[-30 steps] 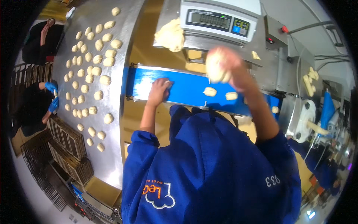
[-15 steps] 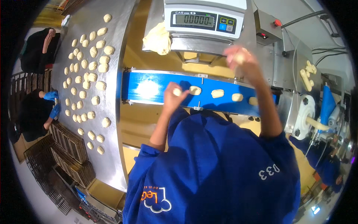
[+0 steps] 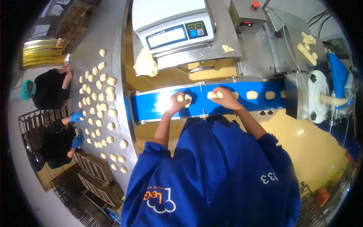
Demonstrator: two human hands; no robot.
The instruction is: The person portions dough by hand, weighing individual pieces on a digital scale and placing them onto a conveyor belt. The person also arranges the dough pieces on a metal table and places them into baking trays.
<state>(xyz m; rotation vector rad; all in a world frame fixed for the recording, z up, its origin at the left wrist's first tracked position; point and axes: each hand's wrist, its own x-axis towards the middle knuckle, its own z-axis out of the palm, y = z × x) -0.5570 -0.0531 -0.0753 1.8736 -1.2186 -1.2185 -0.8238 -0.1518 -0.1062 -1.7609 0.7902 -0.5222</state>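
Observation:
Over the blue conveyor belt (image 3: 151,107), my left hand (image 3: 174,105) is closed around dough pieces (image 3: 188,100); two pale ends show at its fingertips. To its right, my right hand (image 3: 227,99) grips another dough piece (image 3: 214,95), low above the belt. Just past that hand lies a dough piece (image 3: 236,95), partly hidden by it. Farther right, a short oval dough piece (image 3: 252,95) and a similar one (image 3: 270,95) lie spaced out in a row on the belt.
Ahead stands a digital scale (image 3: 174,34), with a dough lump (image 3: 146,65) and a small dough scrap (image 3: 227,48) near it. A steel table (image 3: 113,38) at left carries many dough pieces; two co-workers stand beyond. A dough machine (image 3: 317,96) is at right.
My right hand has come down from beside the scale to the belt. My left hand now holds the piece that lay beside it. The whole view has shifted.

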